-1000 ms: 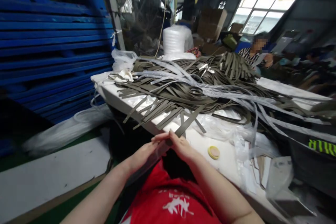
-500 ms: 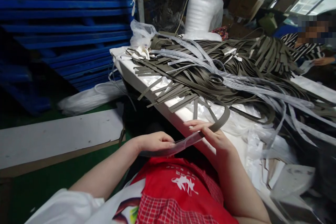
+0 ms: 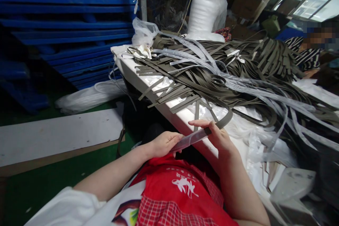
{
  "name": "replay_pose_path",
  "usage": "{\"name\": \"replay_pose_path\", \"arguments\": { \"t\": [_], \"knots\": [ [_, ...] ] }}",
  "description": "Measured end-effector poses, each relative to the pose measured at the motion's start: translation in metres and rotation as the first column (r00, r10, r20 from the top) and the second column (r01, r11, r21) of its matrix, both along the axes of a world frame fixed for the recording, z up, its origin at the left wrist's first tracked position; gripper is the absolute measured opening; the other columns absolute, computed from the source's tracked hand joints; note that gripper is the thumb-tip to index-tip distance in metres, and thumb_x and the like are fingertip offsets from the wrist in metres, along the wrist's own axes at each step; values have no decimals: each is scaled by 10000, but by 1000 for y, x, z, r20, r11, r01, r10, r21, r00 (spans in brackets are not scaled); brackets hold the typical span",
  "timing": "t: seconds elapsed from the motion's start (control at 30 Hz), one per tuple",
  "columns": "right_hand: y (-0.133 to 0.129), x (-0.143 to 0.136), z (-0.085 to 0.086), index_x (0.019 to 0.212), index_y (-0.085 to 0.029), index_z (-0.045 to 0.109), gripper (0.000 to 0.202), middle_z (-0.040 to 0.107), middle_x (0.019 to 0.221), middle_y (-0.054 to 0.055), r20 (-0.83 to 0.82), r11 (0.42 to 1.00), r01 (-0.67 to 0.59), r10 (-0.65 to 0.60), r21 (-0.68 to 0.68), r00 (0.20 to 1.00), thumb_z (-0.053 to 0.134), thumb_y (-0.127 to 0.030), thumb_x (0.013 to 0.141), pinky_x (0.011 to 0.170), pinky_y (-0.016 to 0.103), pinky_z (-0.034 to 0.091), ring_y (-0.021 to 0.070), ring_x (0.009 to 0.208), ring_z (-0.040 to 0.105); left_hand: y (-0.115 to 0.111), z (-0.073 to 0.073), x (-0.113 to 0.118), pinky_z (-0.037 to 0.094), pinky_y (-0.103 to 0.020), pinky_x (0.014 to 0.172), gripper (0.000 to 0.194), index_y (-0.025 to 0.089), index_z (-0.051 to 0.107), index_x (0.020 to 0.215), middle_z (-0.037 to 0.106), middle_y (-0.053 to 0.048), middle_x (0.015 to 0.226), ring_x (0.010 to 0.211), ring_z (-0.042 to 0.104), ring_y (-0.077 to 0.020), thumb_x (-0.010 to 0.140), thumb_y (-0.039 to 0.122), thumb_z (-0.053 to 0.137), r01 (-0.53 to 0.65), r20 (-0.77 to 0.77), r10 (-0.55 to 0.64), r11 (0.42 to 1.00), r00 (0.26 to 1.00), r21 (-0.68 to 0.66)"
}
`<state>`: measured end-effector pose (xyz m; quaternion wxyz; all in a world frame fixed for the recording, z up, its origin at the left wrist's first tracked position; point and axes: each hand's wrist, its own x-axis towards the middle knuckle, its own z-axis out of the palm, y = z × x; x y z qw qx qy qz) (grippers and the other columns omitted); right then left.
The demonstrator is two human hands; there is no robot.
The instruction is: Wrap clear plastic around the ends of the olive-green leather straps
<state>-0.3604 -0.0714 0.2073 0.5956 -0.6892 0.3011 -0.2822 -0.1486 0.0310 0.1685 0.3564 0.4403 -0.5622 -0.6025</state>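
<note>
A clear plastic sleeve (image 3: 191,139) stretches between my hands, with a dark olive strap (image 3: 225,120) entering its right end. My left hand (image 3: 167,142) is closed around the sleeve's left part. At the place where strap and sleeve meet, my right hand (image 3: 215,135) pinches the strap between thumb and fingers, its index finger pointing left. From there the strap curves up toward the pile of olive straps (image 3: 190,77) on the white table (image 3: 148,91). Long clear sleeves (image 3: 246,83) lie across that pile.
Blue pallets (image 3: 87,35) are stacked at the left. A wrapped white roll (image 3: 202,14) stands at the table's back. Bundled plastic (image 3: 87,97) and a white board (image 3: 60,134) lie on the floor. A person in a striped top (image 3: 308,56) is at the far right.
My left hand has moved right and slightly up along the sleeve, closer to my right hand. The far-right person's hand has moved lower.
</note>
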Motion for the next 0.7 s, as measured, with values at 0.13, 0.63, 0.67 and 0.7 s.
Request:
{"name": "replay_pose_path", "arguments": {
  "t": [0.13, 0.63, 0.67, 0.7],
  "knots": [
    [9, 14, 9, 1081, -237, 757, 529, 692, 1179, 74, 5, 998, -51, 51, 38, 999, 439, -631, 927, 1044, 412, 425, 271, 1127, 612, -9, 12, -6, 452, -218, 514, 680, 109, 617, 797, 652, -71, 686, 508, 585, -120, 931, 700, 308, -28, 24, 30, 998, 999, -58],
    [16, 23, 19, 1104, -227, 738, 525, 683, 1165, 74, 39, 994, -18, 14, 108, 999, 505, -643, 884, 821, 344, 527, 238, 951, 647, -31, 31, -19, 448, -221, 553, 629, 125, 638, 751, 630, -49, 644, 553, 590, -133, 957, 640, 342, 7, 185, 44, 964, 982, -267],
    [13, 22, 20, 1069, -226, 750, 519, 691, 1150, 73, 46, 993, 13, -19, 118, 999, 528, -650, 868, 878, 361, 515, 252, 1003, 636, -30, 30, -18, 443, -222, 562, 641, 132, 632, 730, 621, -44, 615, 548, 585, -132, 976, 619, 296, -2, 232, 72, 957, 970, -289],
    [11, 21, 21, 1036, -227, 759, 515, 701, 1121, 74, 59, 989, 51, -60, 142, 996, 545, -658, 853, 911, 374, 504, 261, 1027, 630, -30, 29, -18, 436, -223, 568, 657, 138, 628, 716, 606, -38, 583, 539, 577, -131, 994, 595, 246, -18, 268, 105, 951, 958, -308]
  ]
}}
